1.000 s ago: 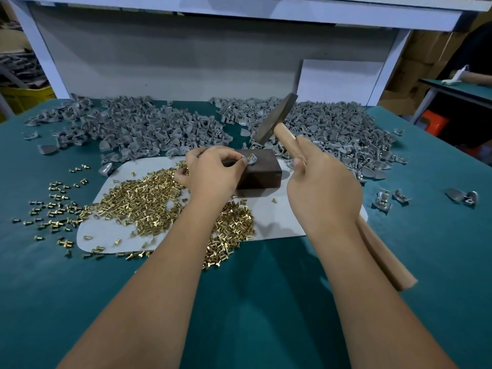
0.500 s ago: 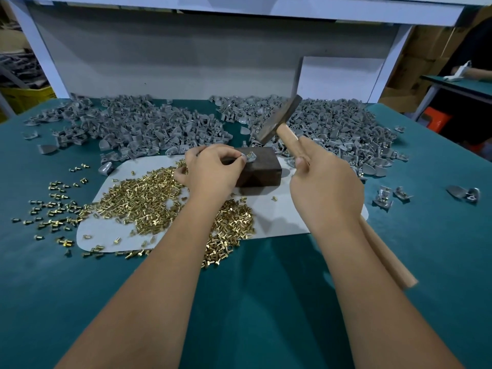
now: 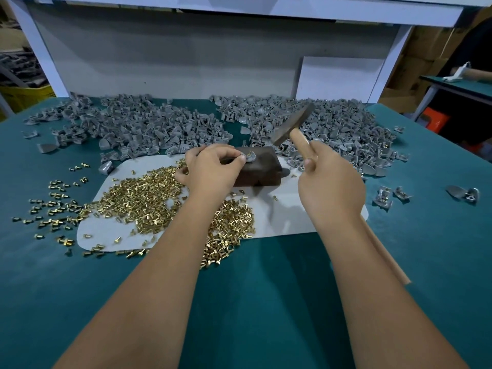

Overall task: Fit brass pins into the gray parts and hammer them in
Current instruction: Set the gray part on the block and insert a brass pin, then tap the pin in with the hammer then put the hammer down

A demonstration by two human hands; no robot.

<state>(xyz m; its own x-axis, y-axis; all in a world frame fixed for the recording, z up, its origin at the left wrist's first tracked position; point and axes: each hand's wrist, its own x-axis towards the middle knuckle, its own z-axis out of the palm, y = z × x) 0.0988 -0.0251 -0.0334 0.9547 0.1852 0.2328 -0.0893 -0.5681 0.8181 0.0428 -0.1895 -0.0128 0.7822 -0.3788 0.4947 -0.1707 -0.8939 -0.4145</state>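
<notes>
Brass pins (image 3: 149, 198) heaped beside dark block (image 3: 259, 169).

This is a small factory workshop for hand assembly. A table (image 3: 266, 302) with a green cover carries big heaps of the same gray parts (image 3: 149, 129) and a large pile of brass pins (image 3: 149, 198) on a white mat (image 3: 292, 217). White frame posts (image 3: 40, 49) stand behind, with cardboard boxes (image 3: 426, 49) and a second green table (image 3: 458, 85) at the right.
</notes>
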